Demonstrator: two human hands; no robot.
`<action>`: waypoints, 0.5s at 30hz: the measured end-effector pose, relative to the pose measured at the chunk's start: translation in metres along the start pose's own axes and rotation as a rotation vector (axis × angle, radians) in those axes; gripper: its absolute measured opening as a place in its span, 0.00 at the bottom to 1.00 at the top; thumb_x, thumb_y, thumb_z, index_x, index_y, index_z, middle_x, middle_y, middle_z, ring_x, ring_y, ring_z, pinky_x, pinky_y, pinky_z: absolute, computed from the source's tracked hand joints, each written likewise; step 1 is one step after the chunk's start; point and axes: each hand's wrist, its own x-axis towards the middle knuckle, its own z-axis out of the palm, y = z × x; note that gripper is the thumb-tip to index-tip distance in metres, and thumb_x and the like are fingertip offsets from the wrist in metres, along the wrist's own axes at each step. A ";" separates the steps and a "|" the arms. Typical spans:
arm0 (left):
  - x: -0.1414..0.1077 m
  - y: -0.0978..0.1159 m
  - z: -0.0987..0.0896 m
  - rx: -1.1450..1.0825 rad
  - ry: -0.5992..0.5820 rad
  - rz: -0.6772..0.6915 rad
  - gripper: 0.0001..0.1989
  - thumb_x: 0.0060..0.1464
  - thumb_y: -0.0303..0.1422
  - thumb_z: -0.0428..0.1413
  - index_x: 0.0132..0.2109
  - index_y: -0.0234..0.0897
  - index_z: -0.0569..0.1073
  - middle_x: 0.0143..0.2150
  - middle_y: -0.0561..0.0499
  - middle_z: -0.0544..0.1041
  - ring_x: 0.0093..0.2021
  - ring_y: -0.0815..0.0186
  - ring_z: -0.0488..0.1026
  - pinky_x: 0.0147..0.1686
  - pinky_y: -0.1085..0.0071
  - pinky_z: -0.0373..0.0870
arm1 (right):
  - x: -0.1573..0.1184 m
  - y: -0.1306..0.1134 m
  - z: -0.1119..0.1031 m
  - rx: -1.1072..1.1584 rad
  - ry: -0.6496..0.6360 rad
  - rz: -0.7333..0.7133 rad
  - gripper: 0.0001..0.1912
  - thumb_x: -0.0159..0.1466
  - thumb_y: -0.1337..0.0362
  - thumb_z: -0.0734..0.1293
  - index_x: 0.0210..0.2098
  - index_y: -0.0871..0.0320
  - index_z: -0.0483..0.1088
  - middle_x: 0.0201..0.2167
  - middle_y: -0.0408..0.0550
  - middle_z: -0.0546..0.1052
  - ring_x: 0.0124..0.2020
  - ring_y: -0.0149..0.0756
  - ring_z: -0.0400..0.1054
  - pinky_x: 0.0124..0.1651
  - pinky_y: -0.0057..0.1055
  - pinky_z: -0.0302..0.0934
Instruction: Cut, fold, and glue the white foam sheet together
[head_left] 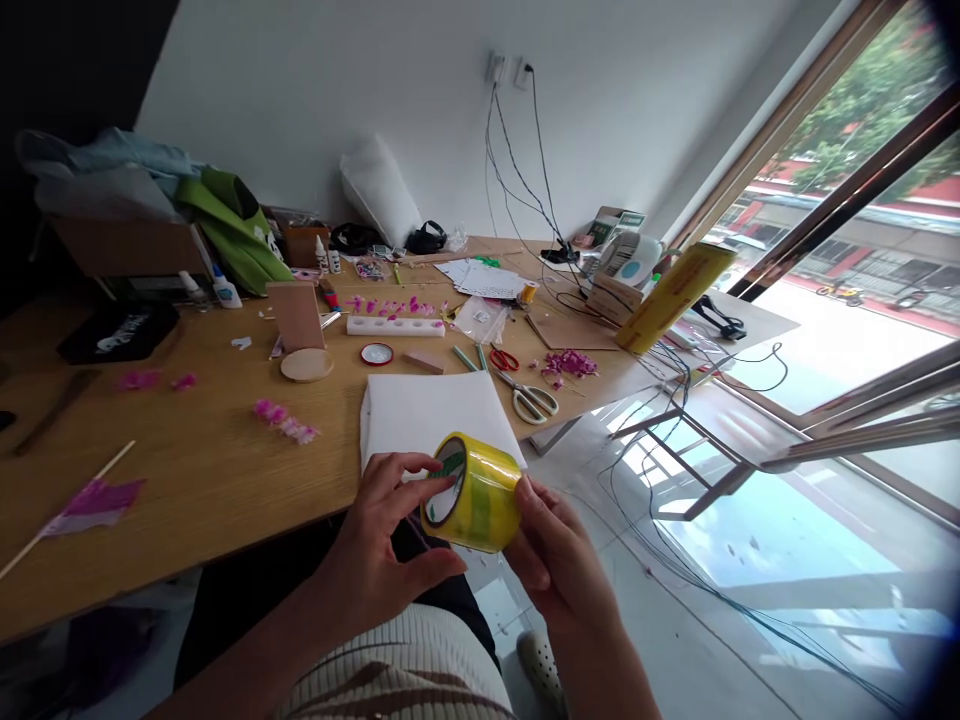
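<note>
A wide roll of yellow clear tape [484,495] is held up over the table's front edge, tilted, with its open core facing left. My right hand [555,540] grips its right end between thumb and fingers. My left hand [397,525] holds the other end, index and middle fingertips at the core and thumb under the rim. The tape's loose end cannot be made out. Just behind the roll lies a folded white sheet [431,410] on the wooden table [202,450]. White-handled scissors [534,402] and red-handled scissors [505,358] lie to the right of it.
Pink petals [570,364] lie piled at right, near a tall yellow roll [675,298]. At left are a petal strand [285,422], a stick with pink material [94,505] and a round wooden disc [306,364]. Cables [660,540] hang to the floor beside a chair [720,430].
</note>
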 end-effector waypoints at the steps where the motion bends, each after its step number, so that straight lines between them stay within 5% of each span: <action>1: 0.000 0.000 0.000 -0.025 -0.002 -0.007 0.28 0.50 0.52 0.58 0.54 0.42 0.74 0.52 0.42 0.70 0.54 0.55 0.67 0.53 0.59 0.67 | -0.001 0.000 0.000 0.004 -0.004 0.003 0.17 0.59 0.51 0.71 0.33 0.61 0.71 0.06 0.34 0.61 0.08 0.17 0.45 0.14 0.14 0.45; 9: -0.001 -0.006 -0.018 -0.284 0.135 -0.122 0.17 0.59 0.44 0.53 0.48 0.39 0.76 0.46 0.45 0.74 0.45 0.62 0.71 0.42 0.68 0.70 | -0.016 -0.021 -0.022 -0.035 0.076 -0.089 0.15 0.61 0.53 0.69 0.35 0.60 0.73 0.06 0.33 0.59 0.09 0.18 0.42 0.12 0.14 0.47; 15: -0.003 -0.002 -0.007 -0.320 0.047 -0.156 0.07 0.58 0.32 0.57 0.34 0.36 0.78 0.36 0.48 0.77 0.38 0.66 0.74 0.41 0.70 0.70 | -0.019 -0.019 -0.026 -0.039 0.104 -0.122 0.15 0.61 0.52 0.69 0.36 0.60 0.73 0.06 0.33 0.57 0.08 0.19 0.43 0.12 0.14 0.48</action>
